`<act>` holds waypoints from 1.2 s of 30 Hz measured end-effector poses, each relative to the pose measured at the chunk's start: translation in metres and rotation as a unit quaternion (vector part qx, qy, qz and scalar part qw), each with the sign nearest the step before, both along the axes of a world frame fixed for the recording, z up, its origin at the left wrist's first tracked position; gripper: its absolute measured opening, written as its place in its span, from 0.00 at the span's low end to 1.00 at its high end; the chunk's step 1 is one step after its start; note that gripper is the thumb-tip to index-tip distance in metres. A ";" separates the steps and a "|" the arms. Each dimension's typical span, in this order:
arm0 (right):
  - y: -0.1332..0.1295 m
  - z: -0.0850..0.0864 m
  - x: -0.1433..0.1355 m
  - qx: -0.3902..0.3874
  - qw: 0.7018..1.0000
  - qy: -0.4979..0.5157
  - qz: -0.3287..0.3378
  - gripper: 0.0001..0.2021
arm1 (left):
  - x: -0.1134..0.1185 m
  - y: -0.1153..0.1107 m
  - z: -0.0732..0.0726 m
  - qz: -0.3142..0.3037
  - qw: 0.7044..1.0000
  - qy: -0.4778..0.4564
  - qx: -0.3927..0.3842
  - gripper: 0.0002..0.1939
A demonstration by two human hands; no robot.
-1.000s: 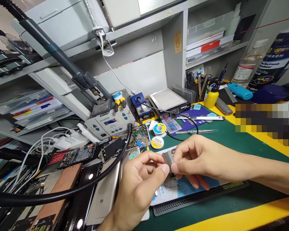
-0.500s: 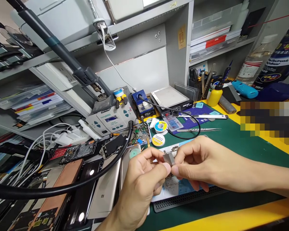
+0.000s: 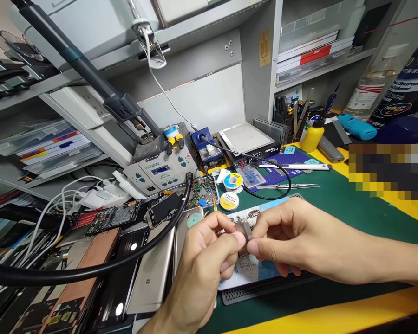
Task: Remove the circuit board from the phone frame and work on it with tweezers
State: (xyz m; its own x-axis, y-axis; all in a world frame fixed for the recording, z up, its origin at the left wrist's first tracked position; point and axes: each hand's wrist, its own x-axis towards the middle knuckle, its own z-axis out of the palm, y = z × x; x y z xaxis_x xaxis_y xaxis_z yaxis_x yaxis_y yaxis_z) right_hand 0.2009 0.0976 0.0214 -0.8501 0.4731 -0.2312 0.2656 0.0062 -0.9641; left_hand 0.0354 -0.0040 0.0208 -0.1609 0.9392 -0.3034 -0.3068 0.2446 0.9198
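Between the fingertips of both hands is a small grey metal-looking block (image 3: 244, 228), whose exact kind I cannot make out. My left hand (image 3: 209, 260) is closed, pinching the block's left side with thumb and forefinger. From the right, the thumb and forefinger of my right hand (image 3: 296, 236) pinch its other edge. Just below and behind the fingers lies a white and blue printed sheet or board (image 3: 245, 273) with circuit-like drawings, partly hidden by both hands. It rests on a dark perforated stand (image 3: 264, 287) on the green mat (image 3: 355, 208).
Phones and phone parts (image 3: 149, 273) crowd the left, crossed by a thick black hose (image 3: 135, 264). Behind are a rework station (image 3: 160, 171), solder spools (image 3: 229, 201), tweezers (image 3: 292, 186) and a heating plate (image 3: 247, 139). A yellow bottle (image 3: 312, 135) stands at the back right.
The grey block has tilted slightly between my fingertips, its face now darker. Both hands stay in nearly the same place, and the camera view has shifted a little.
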 end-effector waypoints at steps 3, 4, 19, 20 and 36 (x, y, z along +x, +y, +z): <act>0.000 0.002 -0.001 0.001 1.000 0.005 0.000 0.12 | 0.000 0.001 0.000 -0.005 1.000 0.004 0.002 0.09; 0.001 0.003 -0.001 0.002 1.000 0.007 0.001 0.12 | -0.001 0.001 0.000 -0.007 1.000 0.006 0.004 0.09; 0.006 -0.004 0.001 -0.021 1.000 0.006 0.007 0.15 | -0.004 -0.002 -0.003 0.017 0.995 0.092 0.029 0.07; 0.006 -0.004 0.001 -0.024 1.000 0.008 0.008 0.15 | -0.004 -0.002 -0.003 0.022 0.995 0.093 0.031 0.07; 0.018 -0.001 -0.002 -0.040 0.995 0.068 -0.063 0.17 | -0.007 0.002 -0.005 0.059 0.982 0.160 0.077 0.11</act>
State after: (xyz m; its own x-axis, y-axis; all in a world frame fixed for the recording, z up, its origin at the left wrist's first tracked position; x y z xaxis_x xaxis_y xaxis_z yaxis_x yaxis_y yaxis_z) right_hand 0.1989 0.1152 0.0204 -0.8109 0.5631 -0.1592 0.1268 -0.0965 -0.9872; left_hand 0.0281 -0.0023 0.0158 -0.3361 0.9388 -0.0754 -0.0137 0.0752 0.9971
